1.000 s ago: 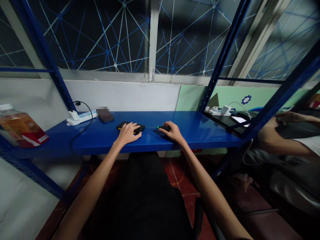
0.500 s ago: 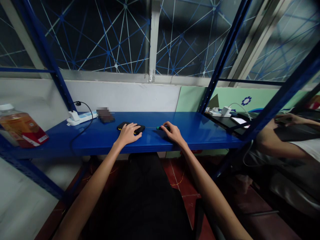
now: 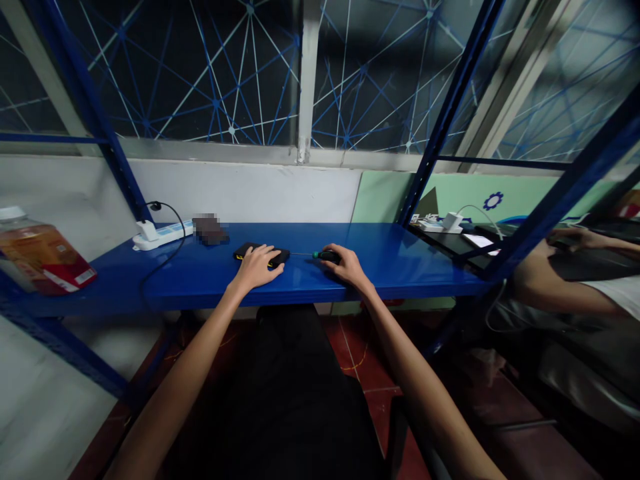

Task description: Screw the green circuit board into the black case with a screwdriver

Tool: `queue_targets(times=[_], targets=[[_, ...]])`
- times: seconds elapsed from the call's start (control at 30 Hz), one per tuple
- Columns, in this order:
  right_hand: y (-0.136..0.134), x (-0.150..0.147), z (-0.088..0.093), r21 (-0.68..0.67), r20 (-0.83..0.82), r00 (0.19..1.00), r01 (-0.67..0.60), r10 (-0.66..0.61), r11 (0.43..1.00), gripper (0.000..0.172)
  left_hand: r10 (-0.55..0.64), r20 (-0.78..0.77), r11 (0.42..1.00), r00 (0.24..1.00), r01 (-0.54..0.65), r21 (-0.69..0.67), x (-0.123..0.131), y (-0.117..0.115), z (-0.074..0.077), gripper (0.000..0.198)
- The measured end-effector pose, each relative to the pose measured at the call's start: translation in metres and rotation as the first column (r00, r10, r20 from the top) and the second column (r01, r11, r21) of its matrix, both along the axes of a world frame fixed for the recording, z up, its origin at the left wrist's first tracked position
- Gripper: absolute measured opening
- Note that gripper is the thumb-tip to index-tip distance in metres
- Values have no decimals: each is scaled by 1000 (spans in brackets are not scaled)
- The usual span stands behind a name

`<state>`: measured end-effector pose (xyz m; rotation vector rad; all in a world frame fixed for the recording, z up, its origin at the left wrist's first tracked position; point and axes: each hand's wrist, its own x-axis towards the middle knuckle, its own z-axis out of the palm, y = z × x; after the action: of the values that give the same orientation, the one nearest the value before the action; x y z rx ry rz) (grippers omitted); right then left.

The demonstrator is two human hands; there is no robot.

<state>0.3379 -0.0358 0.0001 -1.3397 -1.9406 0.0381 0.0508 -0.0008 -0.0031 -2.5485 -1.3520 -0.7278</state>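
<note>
A flat black box with yellow marks (image 3: 243,252) lies on the blue table (image 3: 300,233). Over its top and front edge curls my left hand (image 3: 258,267), gripping it against the tabletop. A screwdriver (image 3: 328,255) with a black and green handle is pinched between the thumb and fingers of my right hand (image 3: 347,265). Its thin shaft lies level and reaches left to the box's right end. Whether the tip sits in a screw is too small to tell.
At the back left stand a white power strip (image 3: 170,235) with a black cable and a blurred dark brown item (image 3: 211,230). A bottle with orange contents (image 3: 45,253) is at the left edge. Blue posts (image 3: 443,113) rise by the table; another person's arm (image 3: 565,280) is at right.
The fingers of my right hand have shifted on the screwdriver handle, so more of its black part shows. My left hand and the box stay in place.
</note>
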Motion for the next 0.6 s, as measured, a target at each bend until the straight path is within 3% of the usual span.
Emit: queue_targets(times=[0.13,0.37,0.6], targets=[[-4,-3,2,-71,26,999,26,-24,997,27,1,5,1000,1000,-1,7,0,1,-1,49],[-9,-9,6,-43,-56,997,58,-60,997,39,3,-9,1000,1000,-3,2,-1,3,-2,51],[-3,-5,3,24,-53,999,10,-9,1000,28,-2,-2,1000,1000,2,18,-1,5,-5,51]])
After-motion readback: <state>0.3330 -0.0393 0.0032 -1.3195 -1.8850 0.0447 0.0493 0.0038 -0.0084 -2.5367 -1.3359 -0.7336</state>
